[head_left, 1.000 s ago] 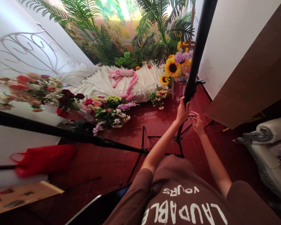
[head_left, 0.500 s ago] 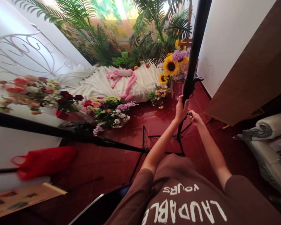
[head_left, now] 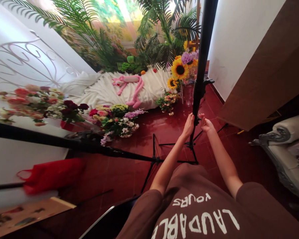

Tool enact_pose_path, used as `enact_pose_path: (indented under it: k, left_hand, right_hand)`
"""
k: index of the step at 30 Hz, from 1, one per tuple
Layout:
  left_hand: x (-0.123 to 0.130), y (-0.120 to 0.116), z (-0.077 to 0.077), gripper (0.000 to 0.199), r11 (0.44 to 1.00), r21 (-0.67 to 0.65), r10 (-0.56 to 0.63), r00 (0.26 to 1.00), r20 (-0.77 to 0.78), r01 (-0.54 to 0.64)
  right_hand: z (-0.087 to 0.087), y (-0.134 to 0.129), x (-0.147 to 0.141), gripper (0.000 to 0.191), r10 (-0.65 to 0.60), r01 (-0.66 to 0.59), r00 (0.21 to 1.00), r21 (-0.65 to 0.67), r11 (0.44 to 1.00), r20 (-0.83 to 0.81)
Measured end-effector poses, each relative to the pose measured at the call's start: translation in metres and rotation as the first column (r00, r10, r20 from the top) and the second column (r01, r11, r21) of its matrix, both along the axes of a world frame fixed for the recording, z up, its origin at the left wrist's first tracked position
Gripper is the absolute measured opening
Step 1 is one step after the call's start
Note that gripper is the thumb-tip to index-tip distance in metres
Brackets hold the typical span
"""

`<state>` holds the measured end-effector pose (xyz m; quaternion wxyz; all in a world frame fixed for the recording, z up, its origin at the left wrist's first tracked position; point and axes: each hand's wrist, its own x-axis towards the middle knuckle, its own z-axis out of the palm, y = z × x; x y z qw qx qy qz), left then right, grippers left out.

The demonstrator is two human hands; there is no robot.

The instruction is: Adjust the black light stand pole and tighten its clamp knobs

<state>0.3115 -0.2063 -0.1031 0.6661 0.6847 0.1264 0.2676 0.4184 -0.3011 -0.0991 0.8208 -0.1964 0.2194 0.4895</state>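
My left hand [head_left: 188, 125] lies against the black tripod stand [head_left: 201, 66] at two o'clock; whether it grips, I cannot tell. My right hand [head_left: 205, 124], loosely uncurled, is just beside it. A pink plush toy [head_left: 131, 79] lies at eleven.

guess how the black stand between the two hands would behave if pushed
The stand looks apt to tip, its tall pole rising above thin spread legs. The pole runs straight, so it is probably stiff.

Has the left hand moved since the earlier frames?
Yes, downward: the left hand is now farther below the upper knob of the black tripod stand beside it, nearer that stand's leg hub.
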Motion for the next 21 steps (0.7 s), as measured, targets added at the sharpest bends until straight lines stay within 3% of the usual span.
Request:
enact_pose_path:
  k: [3, 6, 8, 9, 10, 11, 13, 15, 17, 19, 20, 21]
  left_hand:
    - [-0.021, 0.005, -0.01, 0.05, 1.0, 0.003, 0.01, 1.0, 0.0, -0.01]
    - [-0.052, 0.02, -0.012, 0.04, 0.998, -0.013, 0.057, 0.996, -0.071, -0.058]
    - [-0.08, 0.033, -0.008, 0.036, 0.975, 0.016, 0.223, 0.969, -0.111, -0.223]
    - [-0.096, 0.04, -0.005, 0.034, 0.936, 0.051, 0.352, 0.928, -0.12, -0.348]
    - [-0.113, 0.048, 0.0, 0.032, 0.866, 0.098, 0.499, 0.858, -0.12, -0.49]
    - [-0.13, 0.055, 0.006, 0.03, 0.76, 0.147, 0.649, 0.753, -0.107, -0.634]
    - [-0.165, 0.07, 0.018, 0.029, 0.478, 0.221, 0.875, 0.483, -0.036, -0.85]
    - [-0.2, 0.087, 0.03, 0.03, 0.169, 0.237, 0.979, 0.191, 0.074, -0.957]
    - [-0.232, 0.105, 0.039, 0.03, -0.094, 0.217, 0.986, -0.061, 0.154, -0.972]
    - [-0.259, 0.125, 0.041, 0.029, -0.256, 0.186, 0.958, -0.223, 0.18, -0.949]
    - [-0.271, 0.135, 0.041, 0.028, -0.27, 0.166, 0.955, -0.241, 0.173, -0.949]
    - [-0.281, 0.145, 0.038, 0.029, -0.238, 0.139, 0.964, -0.216, 0.156, -0.961]
  right_hand:
    - [-0.004, -0.001, -0.012, 0.033, -0.081, 0.081, 0.997, -0.015, 0.997, -0.003]
    - [-0.012, -0.004, -0.028, 0.023, -0.112, 0.105, 0.992, -0.113, 0.988, -0.052]
    - [-0.019, -0.008, -0.04, 0.018, -0.075, 0.061, 0.993, -0.155, 0.986, -0.087]
    - [-0.023, -0.009, -0.046, 0.018, -0.055, 0.039, 0.994, -0.162, 0.986, -0.097]
    - [-0.026, -0.011, -0.051, 0.017, -0.036, 0.018, 0.994, -0.168, 0.986, -0.104]
    - [-0.03, -0.011, -0.057, 0.017, -0.017, -0.003, 0.994, -0.176, 0.984, -0.111]
    - [-0.037, -0.011, -0.068, 0.018, 0.021, -0.044, 0.992, -0.194, 0.98, -0.122]
    - [-0.044, -0.007, -0.078, 0.018, 0.067, -0.094, 0.989, -0.213, 0.973, -0.131]
    - [-0.05, -0.001, -0.087, 0.018, 0.118, -0.15, 0.982, -0.228, 0.962, -0.147]
    - [-0.055, 0.009, -0.096, 0.018, 0.181, -0.214, 0.971, -0.231, 0.949, -0.159]
    - [-0.058, 0.014, -0.1, 0.019, 0.214, -0.248, 0.963, -0.226, 0.942, -0.163]
    - [-0.06, 0.02, -0.105, 0.02, 0.247, -0.28, 0.955, -0.222, 0.934, -0.164]
